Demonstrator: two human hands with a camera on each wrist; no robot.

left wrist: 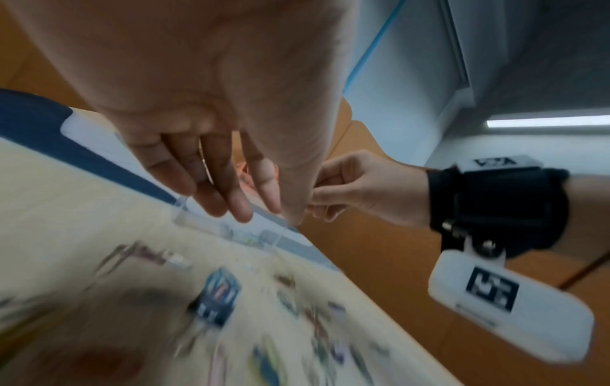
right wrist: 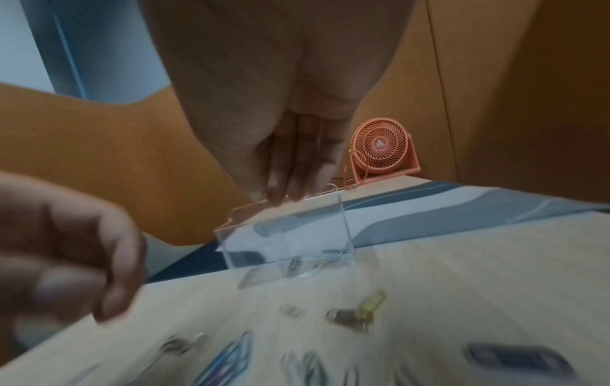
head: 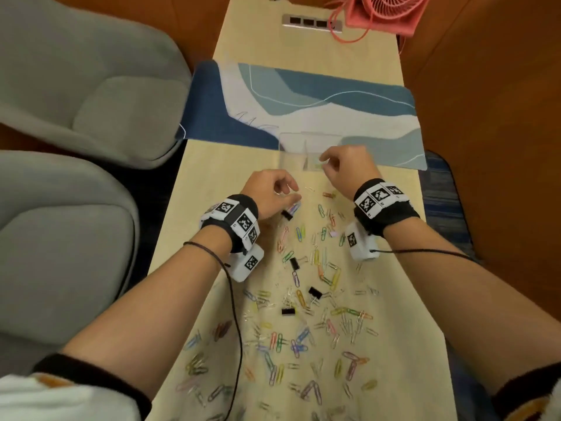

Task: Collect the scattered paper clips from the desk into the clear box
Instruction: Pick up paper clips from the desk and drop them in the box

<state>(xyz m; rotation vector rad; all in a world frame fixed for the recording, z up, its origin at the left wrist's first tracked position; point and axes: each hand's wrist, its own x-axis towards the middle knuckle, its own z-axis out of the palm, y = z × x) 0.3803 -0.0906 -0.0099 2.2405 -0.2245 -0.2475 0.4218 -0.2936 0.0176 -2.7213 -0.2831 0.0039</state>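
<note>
Many coloured and silver paper clips (head: 303,329) lie scattered over the pale wooden desk (head: 218,183). The clear box (head: 303,153) (left wrist: 231,229) (right wrist: 287,235) stands at the near edge of a blue mat, with a few clips (right wrist: 317,261) in its bottom. My right hand (head: 324,164) (left wrist: 313,201) (right wrist: 280,193) hovers at the box's rim, thumb and forefinger pinched on what looks like a thin silver clip. My left hand (head: 291,192) (left wrist: 283,216) hangs just above the clips in front of the box, fingers loosely extended, nothing visible in it.
Several black binder clips (head: 288,311) lie among the paper clips, one (head: 287,214) right under my left hand. Beyond the blue and white mat (head: 303,98) stand a pink fan (head: 388,10) (right wrist: 379,148) and a socket strip (head: 312,22). Grey chairs (head: 76,86) stand left of the desk.
</note>
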